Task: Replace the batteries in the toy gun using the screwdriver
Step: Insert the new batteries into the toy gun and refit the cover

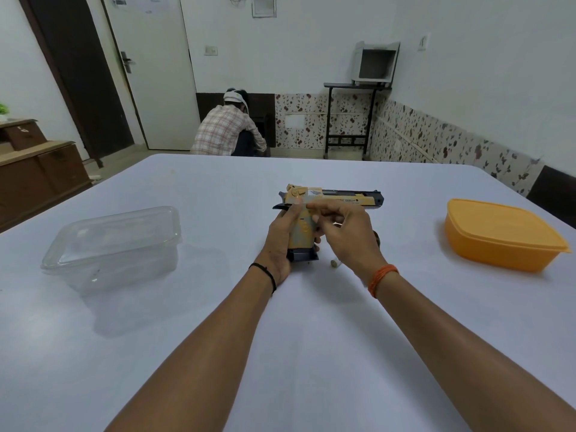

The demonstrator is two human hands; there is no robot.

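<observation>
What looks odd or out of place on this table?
Little stands out. The toy gun stands grip-down, gripped by the left hand. A small pale thing lies loose under the right hand; I cannot tell what it is. Both tubs sit upright.

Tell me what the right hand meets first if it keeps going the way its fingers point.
The right hand points left, toward the toy gun held by the left hand. It would likely meet the gun's upper grip first; its fingertips look almost on it already, though depth is unclear.
</observation>
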